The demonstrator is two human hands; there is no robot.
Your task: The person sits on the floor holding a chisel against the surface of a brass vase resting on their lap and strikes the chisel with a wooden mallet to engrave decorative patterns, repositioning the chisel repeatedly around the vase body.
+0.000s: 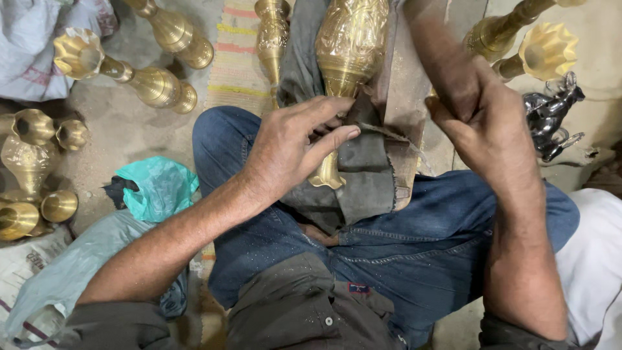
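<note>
Shirt: dark grey cloth [304, 304] at the bottom edge, closest to the camera, speckled with pale dust.
Jeans: blue denim legs [414, 246] crossed beneath the work, one knee [220, 139] raised on the left.
Left hand: the left hand [291, 146] lies palm down over the narrow neck of the brass vase [350, 52], fingers curled and pressed against it, the forefinger stretched along a fold of the grey cloth [366, 172].
Right hand: the right hand [483, 123] is closed in a fist, thumb side up, just beside the right edge of the cloth; something brass-coloured shows at its knuckles, but what it grips cannot be told.
Vase position: it lies across the lap on the cloth, flared foot [326, 178] toward the body, engraved belly pointing away, tilted nearly lengthwise up the frame.
Plastic bag: a crumpled teal bag [159, 185] on the floor just left of the raised knee.
Left floor: several brass vases, two lying on their sides [146, 78], others clustered at the left edge [29, 162].
Mat: a striped woven mat [236, 58] beyond the knee, with another brass vase [272, 32] on it.
Right floor: a fluted brass mouth [547, 48] and a long brass stem [502, 29], with a silvery figurine [551, 116] near them.
</note>
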